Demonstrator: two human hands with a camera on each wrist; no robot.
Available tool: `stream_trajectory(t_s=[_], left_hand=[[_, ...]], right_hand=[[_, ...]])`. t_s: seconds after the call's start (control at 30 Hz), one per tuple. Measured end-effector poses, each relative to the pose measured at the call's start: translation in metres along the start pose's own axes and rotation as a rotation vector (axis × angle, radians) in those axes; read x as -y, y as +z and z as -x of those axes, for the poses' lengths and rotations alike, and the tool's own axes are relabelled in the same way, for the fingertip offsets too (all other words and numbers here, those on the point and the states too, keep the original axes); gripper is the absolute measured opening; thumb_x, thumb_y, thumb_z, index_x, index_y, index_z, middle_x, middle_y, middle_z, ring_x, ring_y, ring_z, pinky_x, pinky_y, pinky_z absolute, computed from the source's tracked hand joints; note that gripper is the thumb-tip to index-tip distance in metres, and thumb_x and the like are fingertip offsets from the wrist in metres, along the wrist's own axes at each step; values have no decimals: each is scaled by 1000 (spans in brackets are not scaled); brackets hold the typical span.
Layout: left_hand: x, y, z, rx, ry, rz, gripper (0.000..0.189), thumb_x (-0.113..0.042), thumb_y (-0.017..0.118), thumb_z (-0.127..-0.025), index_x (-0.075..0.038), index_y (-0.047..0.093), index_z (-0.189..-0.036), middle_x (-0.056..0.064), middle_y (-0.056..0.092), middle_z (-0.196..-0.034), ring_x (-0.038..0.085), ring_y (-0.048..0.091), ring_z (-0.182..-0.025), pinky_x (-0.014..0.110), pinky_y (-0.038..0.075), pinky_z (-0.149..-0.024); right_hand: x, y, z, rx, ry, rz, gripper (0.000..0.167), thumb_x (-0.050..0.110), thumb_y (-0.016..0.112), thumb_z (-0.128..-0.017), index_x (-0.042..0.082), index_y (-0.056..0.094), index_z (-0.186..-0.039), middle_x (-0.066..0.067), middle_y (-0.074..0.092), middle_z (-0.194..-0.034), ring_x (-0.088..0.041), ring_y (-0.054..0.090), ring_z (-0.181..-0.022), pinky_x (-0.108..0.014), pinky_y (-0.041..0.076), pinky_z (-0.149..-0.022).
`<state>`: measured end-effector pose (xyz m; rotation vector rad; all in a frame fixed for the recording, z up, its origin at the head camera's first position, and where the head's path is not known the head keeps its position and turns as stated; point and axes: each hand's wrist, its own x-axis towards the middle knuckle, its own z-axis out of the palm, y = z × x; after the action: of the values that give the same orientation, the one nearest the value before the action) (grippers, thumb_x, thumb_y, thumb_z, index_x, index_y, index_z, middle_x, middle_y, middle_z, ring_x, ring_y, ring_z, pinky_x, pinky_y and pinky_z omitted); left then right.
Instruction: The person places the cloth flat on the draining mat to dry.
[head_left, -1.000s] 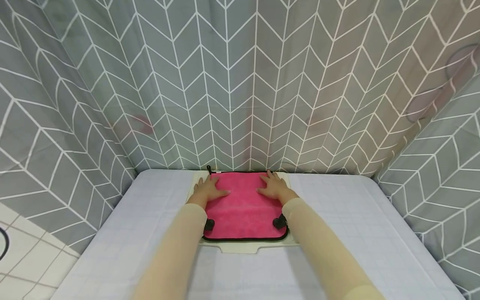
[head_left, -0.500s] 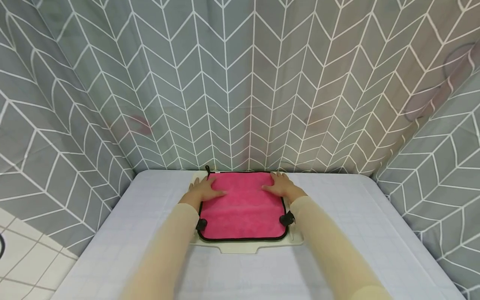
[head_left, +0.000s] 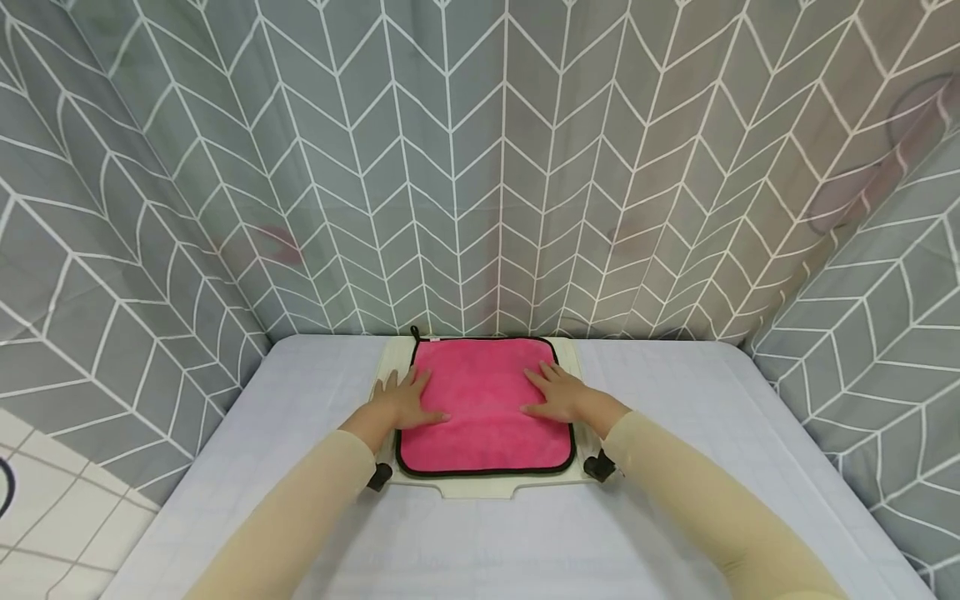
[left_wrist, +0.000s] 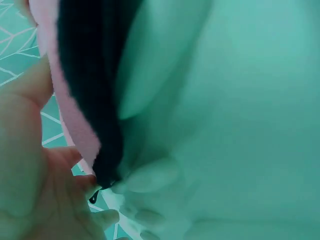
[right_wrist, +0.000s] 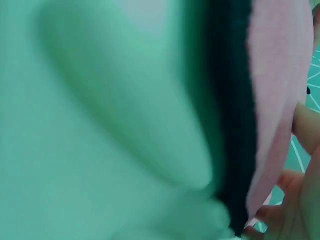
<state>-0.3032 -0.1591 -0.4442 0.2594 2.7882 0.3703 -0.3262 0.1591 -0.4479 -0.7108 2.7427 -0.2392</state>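
A pink cloth (head_left: 480, 408) with black edging and a small black loop at its far left corner lies spread over a cream board (head_left: 480, 486). My left hand (head_left: 396, 404) rests with fingers spread on the cloth's left edge, its thumb on the pink face. On the opposite edge my right hand (head_left: 562, 396) lies the same way, thumb pointing inward. In the left wrist view the black border (left_wrist: 92, 90) runs beside the thumb and fingers. The right wrist view shows fingers against the pink side (right_wrist: 275, 100), with the pale board blurred close by.
The board lies on a table with a white cloth (head_left: 675, 500). Grey chevron-patterned curtains (head_left: 480, 167) stand behind and on both sides. White floor tiles (head_left: 60, 500) show at the lower left. Black wrist cameras (head_left: 600, 467) sit under the forearms.
Both hands have slid from the cloth's far corners toward the near side, and the elbows have spread outward. The cloth stays flat on the board.
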Motion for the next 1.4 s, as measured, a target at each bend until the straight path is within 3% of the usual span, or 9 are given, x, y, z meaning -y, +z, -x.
stream_trajectory(t_s=[0.13,0.23,0.4,0.53,0.77,1.0,1.2,1.4], left_hand=[[8,2,0,-25,15,-61,100,-70,59,-87,-13,22,-161,18,19,-165,51,7,-149,67,4,-116],[12,2,3,-44,55,-129,90,-65,56,-92,-13,28,-159,18,25,-163,50,11,-149,68,7,-116],[7,8,23,-22,229,-170,71,-54,54,-99,-18,35,-157,18,29,-161,50,14,-148,68,11,-115],[5,15,41,22,322,-183,70,-55,57,-97,-25,36,-157,17,30,-161,50,14,-148,66,11,-116],[14,24,52,41,329,-257,72,-62,56,-94,-32,36,-156,13,27,-163,46,15,-149,65,10,-117],[29,27,56,22,345,-281,75,-70,53,-92,-35,35,-156,14,26,-163,46,16,-149,64,11,-117],[39,24,62,5,342,-232,73,-64,57,-93,-30,39,-155,15,28,-162,48,18,-148,67,12,-115],[53,23,71,-7,356,-187,70,-56,59,-95,-24,42,-154,16,33,-160,51,21,-146,70,13,-113]], right_hand=[[-3,1,4,-14,11,39,75,49,52,-101,6,28,-158,-28,21,-161,-48,17,-148,-62,22,-115],[-3,0,9,-39,-36,48,68,43,53,-102,3,34,-155,-30,28,-157,-48,22,-146,-61,25,-115],[3,4,28,-52,-220,22,62,38,56,-102,7,40,-153,-29,31,-156,-47,25,-146,-58,25,-116],[9,11,42,11,-309,33,65,43,57,-101,15,37,-156,-22,26,-161,-44,21,-148,-58,23,-117],[11,17,55,72,-300,151,69,49,57,-99,19,35,-157,-19,22,-164,-44,18,-149,-56,21,-119],[2,20,72,78,-246,126,74,55,57,-97,20,34,-158,-20,21,-163,-46,16,-149,-59,21,-117],[-6,21,81,32,-243,130,74,52,58,-97,15,36,-156,-23,25,-161,-47,22,-147,-60,24,-115],[-15,18,90,8,-253,106,69,38,65,-96,9,40,-154,-26,32,-157,-49,28,-144,-59,28,-114]])
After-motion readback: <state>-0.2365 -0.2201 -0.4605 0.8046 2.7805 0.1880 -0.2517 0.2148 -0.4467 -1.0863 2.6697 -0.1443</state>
